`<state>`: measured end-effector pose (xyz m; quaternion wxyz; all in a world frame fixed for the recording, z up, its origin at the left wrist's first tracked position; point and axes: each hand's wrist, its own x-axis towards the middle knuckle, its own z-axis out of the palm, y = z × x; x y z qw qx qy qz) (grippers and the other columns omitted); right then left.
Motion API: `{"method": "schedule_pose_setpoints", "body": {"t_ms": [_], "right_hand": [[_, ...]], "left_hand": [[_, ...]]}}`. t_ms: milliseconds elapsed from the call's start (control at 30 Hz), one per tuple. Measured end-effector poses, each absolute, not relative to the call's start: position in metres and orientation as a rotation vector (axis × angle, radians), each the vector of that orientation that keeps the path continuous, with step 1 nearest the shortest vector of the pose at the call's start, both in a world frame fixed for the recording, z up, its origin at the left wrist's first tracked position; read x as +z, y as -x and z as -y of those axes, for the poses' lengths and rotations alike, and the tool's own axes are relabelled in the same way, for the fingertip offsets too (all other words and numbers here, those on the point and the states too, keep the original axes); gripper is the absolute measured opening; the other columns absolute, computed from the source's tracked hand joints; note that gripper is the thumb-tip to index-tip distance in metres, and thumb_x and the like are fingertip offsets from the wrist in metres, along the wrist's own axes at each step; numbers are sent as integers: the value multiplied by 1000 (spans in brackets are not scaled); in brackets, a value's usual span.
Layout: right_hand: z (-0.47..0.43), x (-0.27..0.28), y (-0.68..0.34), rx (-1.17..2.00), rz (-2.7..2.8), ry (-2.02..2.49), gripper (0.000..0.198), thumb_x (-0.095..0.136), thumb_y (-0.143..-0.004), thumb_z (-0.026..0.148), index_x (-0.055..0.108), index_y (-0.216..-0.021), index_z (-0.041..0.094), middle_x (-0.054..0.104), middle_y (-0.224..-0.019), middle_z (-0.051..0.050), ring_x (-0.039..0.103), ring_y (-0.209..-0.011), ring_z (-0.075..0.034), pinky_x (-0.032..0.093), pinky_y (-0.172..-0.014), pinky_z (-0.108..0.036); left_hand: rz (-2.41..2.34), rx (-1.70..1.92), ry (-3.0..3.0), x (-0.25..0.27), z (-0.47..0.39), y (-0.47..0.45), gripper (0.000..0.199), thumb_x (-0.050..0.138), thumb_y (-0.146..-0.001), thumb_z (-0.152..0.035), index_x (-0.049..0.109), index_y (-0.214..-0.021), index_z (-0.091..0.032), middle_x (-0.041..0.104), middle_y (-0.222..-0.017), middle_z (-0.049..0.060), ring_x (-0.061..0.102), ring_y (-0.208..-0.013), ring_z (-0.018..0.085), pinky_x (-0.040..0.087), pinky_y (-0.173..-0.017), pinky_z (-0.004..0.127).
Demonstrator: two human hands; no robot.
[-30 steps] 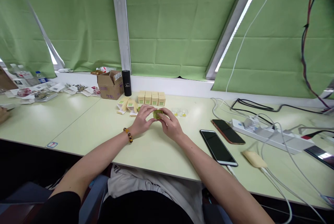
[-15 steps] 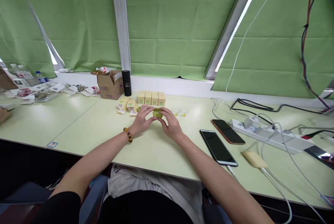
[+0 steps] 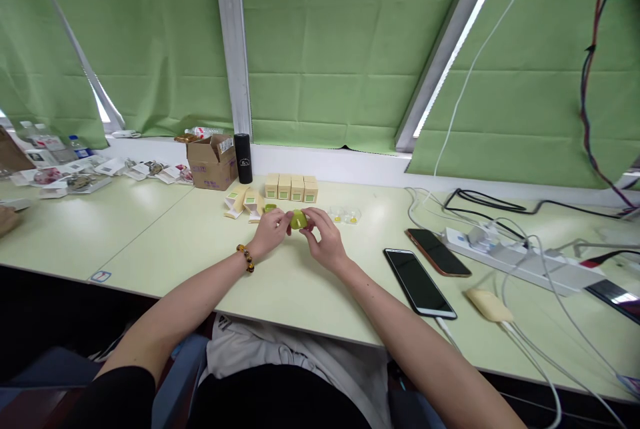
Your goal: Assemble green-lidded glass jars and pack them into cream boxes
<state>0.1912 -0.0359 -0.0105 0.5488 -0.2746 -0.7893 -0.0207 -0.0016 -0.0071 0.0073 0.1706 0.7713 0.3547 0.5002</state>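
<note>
Between my two hands is a small, rounded yellow-green object (image 3: 298, 219) with a pale stub on its near face; its exact kind is unclear. My left hand (image 3: 273, 230) pinches its left edge, a bead bracelet around the wrist. My right hand (image 3: 324, 236) grips the other edge with thumb and fingers. Just behind my left hand lies another small green piece (image 3: 271, 207), partly hidden. Two opened pale-yellow cartons (image 3: 253, 202) are to the left of it. Right of my right hand sit clear plastic cups (image 3: 345, 215) with yellow bits inside.
Several small yellow boxes (image 3: 291, 188) line up at the back, near a black cylinder (image 3: 243, 158) and a cardboard box (image 3: 213, 164). Two phones (image 3: 419, 282), a power strip (image 3: 520, 261) and cables occupy the right. Packaged items (image 3: 75, 179) and another person's hand (image 3: 7, 219) are far left.
The green object has been turned, so a pale stub now faces me. My left fingers have drawn back to its left edge, uncovering the green piece behind.
</note>
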Motion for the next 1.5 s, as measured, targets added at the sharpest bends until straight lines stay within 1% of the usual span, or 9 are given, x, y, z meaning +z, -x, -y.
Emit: {"method": "schedule_pose_setpoints", "body": {"t_ms": [133,333,467,567,800,1000,1100,1333,1500], "right_hand": [[38,-8,-189,98,1814,714,38,60,-98,23,57,-136,25,60,-134,-14,65,-80,-18,62,-75,-42],[38,-6,-188,407,1700,746,35,69,-92,30,60,-125,24,70,-119,-10,67,-109,-25,60,-86,-42],[35,-7,-190,521,1610,759,36,71,-91,36,62,-124,24,69,-121,-11,67,-111,-25,60,-91,-42],[32,-10,-191,559,1601,776,38,72,-91,41,64,-124,24,70,-121,-11,67,-110,-25,60,-93,-43],[29,-8,-191,535,1558,772,42,70,-93,43,61,-129,24,72,-111,-9,69,-107,-23,60,-92,-42],[11,-12,-217,192,1408,1046,19,55,-97,31,64,-111,22,73,-108,-11,64,-103,-27,55,-88,-46],[-2,-21,-234,-14,1490,1251,22,52,-92,22,67,-109,22,72,-110,-12,56,-111,-32,52,-88,-49],[-13,-38,-242,-362,1787,1456,45,51,-90,11,63,-133,18,61,-140,-18,42,-132,-40,39,-105,-62],[-12,-32,-236,-534,1885,1548,42,54,-91,13,64,-132,19,49,-153,-18,31,-145,-41,29,-115,-62]], "left_hand": [[-979,1289,-2049,8,9,-2,73,35,-104,-66,61,-55,-19,64,-60,5,60,-63,17,45,-71,33],[-970,1245,-2061,6,7,0,66,31,-108,-54,66,-65,-19,68,-69,6,63,-73,21,48,-79,38],[-971,1491,-2239,8,4,8,25,54,-99,-29,68,-119,-21,72,-106,9,56,-115,29,48,-99,48],[-835,1457,-2462,11,6,11,60,64,-88,-14,52,-145,-26,62,-136,11,44,-131,32,42,-111,57],[-756,1412,-2460,9,4,6,40,71,-90,-19,67,-128,-28,67,-124,9,50,-129,30,44,-113,56],[-795,1474,-1803,0,-18,6,54,84,-80,-38,68,-128,-19,67,-132,14,66,-114,25,53,-102,45],[-687,1369,-1619,0,-22,6,56,83,-80,-44,68,-127,-17,72,-125,12,68,-111,23,53,-101,41],[-556,1271,-1515,3,-16,8,36,75,-87,-47,73,-105,-16,74,-117,13,68,-105,22,56,-87,34],[-537,1270,-1455,1,-18,10,34,79,-83,-46,73,-98,-16,74,-111,12,68,-98,20,56,-84,34]]}}
